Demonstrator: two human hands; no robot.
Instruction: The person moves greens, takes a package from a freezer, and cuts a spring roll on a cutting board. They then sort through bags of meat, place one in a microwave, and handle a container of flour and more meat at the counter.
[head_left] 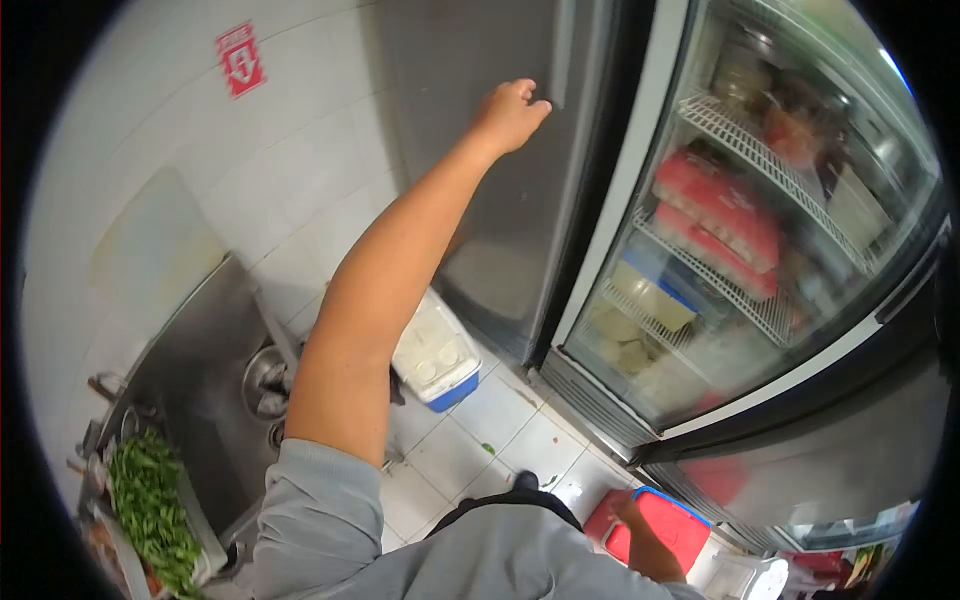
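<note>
Left hand: your left hand point(512, 112) is raised at the end of a straight arm, fingers curled over and pressed against the steel fridge door point(500, 230). It looks like a push or a pull on the panel rather than a grip around anything (no handle shows under the fingers).

Right hand: your right hand point(632, 518) is low beside your hip, at the edge of a red box point(662, 528) with a blue rim. You seem to hold it by the near edge, but I cannot tell whether the fingers are closed round it, since the wrist hides them.

Steel door: it stands beside the glass door point(760, 250), which is why your arm reaches up and across to it.

Glass door: behind it are wire shelves point(735, 135) with red packs point(718, 205) stacked flat, and pale tubs lower down, blurred.

Floor: a white cooler point(437, 358) with a blue base sits on the tiles against the fridge foot, out of the walkway.

Sink: the steel sink point(200, 380) is to your left under the tiled wall, well apart from both hands.

Greens: a tray of greens point(150, 505) sits at the sink's near end, close to the water (handy for rinsing, I judge).
</note>
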